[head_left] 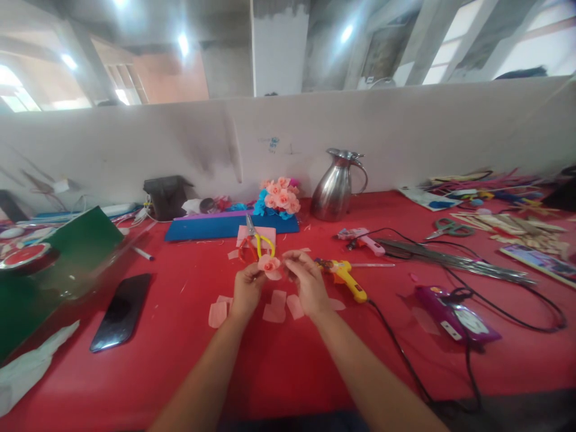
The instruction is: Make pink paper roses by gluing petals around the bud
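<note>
Between my hands is a small pink paper flower with layered petals. My left hand pinches it from the lower left, with the grip partly hidden behind the petals. The curled thumb and fingers of my right hand are closed at the flower's right edge. Loose pink paper petals lie on the red table below. Just behind the flower are scissors with yellow and red-orange handles, their blades over a pink paper piece. A yellow glue gun lies right of my right hand.
Finished pink flowers stand behind a blue board. A steel jug is farther back. A pink glue gun, metal strips and a purple power strip with cables lie right. A phone rests left.
</note>
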Tool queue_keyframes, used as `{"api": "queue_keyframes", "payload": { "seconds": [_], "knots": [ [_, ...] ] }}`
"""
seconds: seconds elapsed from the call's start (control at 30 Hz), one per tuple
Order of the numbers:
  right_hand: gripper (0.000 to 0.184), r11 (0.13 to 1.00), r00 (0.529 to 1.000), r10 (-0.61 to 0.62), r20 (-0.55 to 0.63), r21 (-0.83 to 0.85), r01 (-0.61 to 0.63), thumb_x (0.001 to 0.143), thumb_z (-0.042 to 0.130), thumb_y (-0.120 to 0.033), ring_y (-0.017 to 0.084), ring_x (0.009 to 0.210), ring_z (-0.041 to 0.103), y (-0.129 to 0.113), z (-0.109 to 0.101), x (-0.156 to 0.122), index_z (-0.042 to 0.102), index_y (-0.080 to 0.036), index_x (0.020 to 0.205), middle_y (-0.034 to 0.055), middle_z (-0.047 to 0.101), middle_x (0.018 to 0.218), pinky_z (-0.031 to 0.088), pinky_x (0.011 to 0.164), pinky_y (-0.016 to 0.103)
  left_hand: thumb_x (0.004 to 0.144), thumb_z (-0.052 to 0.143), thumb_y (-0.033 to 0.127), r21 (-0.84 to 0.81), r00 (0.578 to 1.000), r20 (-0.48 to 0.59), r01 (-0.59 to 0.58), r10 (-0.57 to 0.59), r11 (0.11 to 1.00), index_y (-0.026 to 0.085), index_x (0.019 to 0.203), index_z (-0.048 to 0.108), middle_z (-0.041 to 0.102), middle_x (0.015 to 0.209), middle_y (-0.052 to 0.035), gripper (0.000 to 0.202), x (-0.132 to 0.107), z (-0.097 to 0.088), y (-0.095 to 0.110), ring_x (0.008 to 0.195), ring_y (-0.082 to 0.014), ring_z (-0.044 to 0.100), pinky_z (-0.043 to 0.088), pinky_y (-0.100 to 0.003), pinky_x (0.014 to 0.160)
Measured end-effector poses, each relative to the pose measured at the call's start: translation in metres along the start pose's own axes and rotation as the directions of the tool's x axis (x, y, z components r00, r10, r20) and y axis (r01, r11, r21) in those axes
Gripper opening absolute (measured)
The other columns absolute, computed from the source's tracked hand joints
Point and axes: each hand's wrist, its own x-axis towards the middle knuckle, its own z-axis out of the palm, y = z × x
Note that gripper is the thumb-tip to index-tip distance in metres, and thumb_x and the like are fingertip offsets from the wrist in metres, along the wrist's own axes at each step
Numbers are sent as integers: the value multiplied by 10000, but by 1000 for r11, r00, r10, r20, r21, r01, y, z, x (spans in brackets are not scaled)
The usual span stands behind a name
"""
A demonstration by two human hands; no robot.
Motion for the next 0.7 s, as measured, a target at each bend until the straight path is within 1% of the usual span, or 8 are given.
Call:
{"api": "queue_keyframes", "payload": {
  "seconds": [0.1,0.2,0.37,0.43,0.5,0.57,0.6,0.7],
  "knots": [
    [143,998,998,-23,65,-49,26,735,622,-332,119,661,508,-2,1,-2,625,-214,815,-12,587,736,398,629,250,676,630,191,26,999,13,-35,35,999,165,808,733,708,794,-35,169,0,0,0,754,-168,615,470,-294,759],
    [113,995,996,-26,83,-93,34,721,633,-316,139,701,538,-3,3,-2,623,-207,747,-7,603,723,421,677,270,683,607,171,68,996,53,-75,71,995,163,744,731,693,752,-35,138,1,1,2,737,-159,603,464,-281,743],
    [133,994,1000,10,7,-107,-9,724,607,-335,144,696,528,1,4,1,602,-202,728,-3,597,724,422,657,264,684,623,212,134,996,77,-57,47,989,149,738,723,675,746,-41,130,0,3,7,740,-167,593,455,-267,721],
    [133,989,998,-20,-60,-149,11,741,584,-338,138,669,503,2,3,1,580,-206,752,-5,572,725,410,627,257,684,637,247,163,999,27,-24,20,986,144,709,712,655,691,-25,130,-1,3,7,696,-152,578,443,-245,681],
    [111,969,986,-115,-123,-233,84,768,552,-322,133,646,477,1,2,-2,547,-212,785,-7,540,729,398,609,257,687,644,283,180,998,-54,28,-19,983,138,688,703,629,624,-6,156,-1,2,5,632,-132,552,422,-224,625],
    [85,906,954,-271,-129,-369,208,789,527,-295,143,673,478,-1,2,-5,524,-214,815,3,526,760,404,637,273,692,643,311,207,991,-130,63,-36,976,137,708,706,624,602,0,185,-2,2,3,600,-125,541,407,-216,587],
    [78,848,927,-361,-98,-448,283,791,527,-285,155,712,490,-1,3,-7,523,-214,821,14,529,787,412,674,292,697,639,319,239,988,-154,58,-21,969,141,723,710,633,610,-4,194,-2,1,2,605,-130,547,408,-217,585],
    [95,596,811,-582,58,-649,474,762,579,-269,201,866,508,-3,8,-11,552,-215,836,44,541,879,403,814,367,723,608,272,387,981,-160,-36,106,921,159,771,719,680,696,-32,166,-4,0,2,673,-154,590,436,-236,631]
  ]
}}
